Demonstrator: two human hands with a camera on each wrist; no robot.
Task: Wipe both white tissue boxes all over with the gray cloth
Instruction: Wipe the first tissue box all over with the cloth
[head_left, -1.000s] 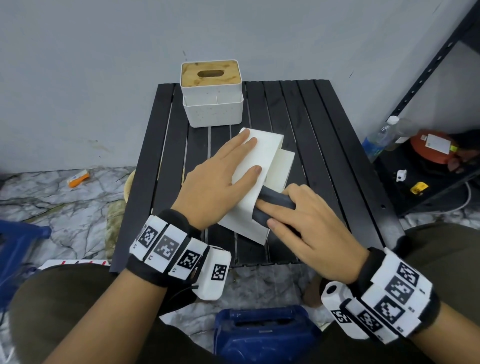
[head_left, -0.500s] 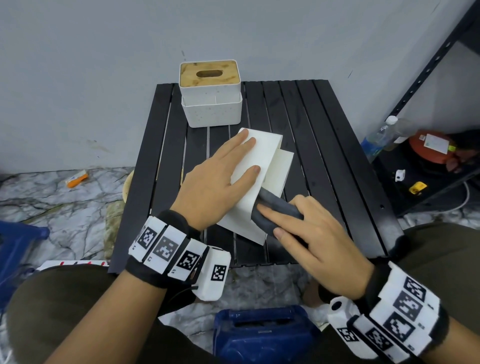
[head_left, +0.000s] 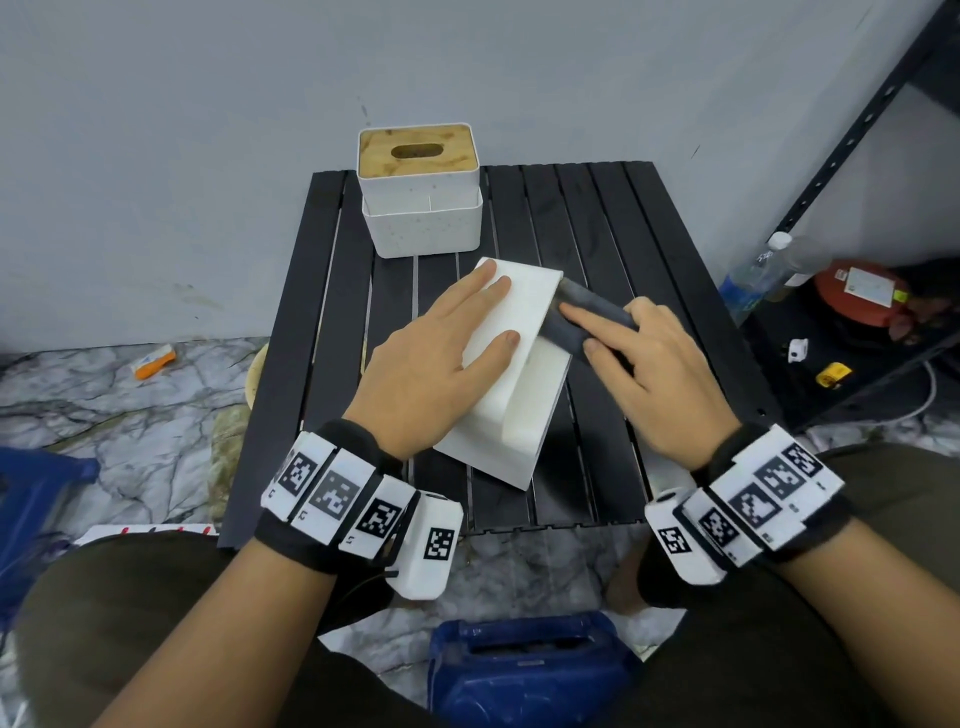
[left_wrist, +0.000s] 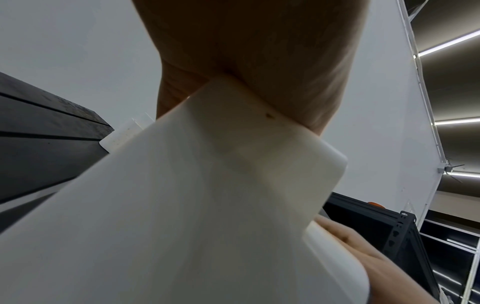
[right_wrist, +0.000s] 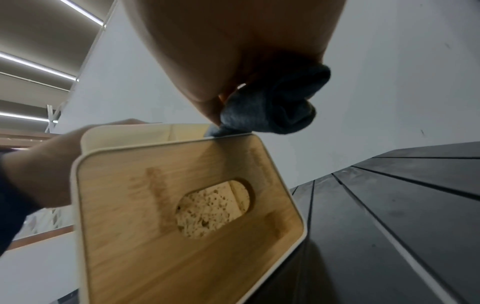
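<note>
Pressing the rolled gray cloth (head_left: 587, 317) against the near tissue box (head_left: 524, 364), tipped on the surface (head_left: 649, 249) under flat left fingers (head_left: 488, 291), the right hand (head_left: 654, 374) seems mid-wipe, the far tissue box (head_left: 421, 208) beyond the fingers apparently waiting.

Even indoor light, wide-angle edge distortion

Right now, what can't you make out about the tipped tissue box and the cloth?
- Tipped tissue box, head view: its table-side faces are hidden by its own body; the left hand covers part of the upper face.
- Gray cloth, head view: the right hand hides most of it.
- Left wrist view: blurred; cloth not visible.
- Second tissue box: rear faces hidden in the head view.
</note>
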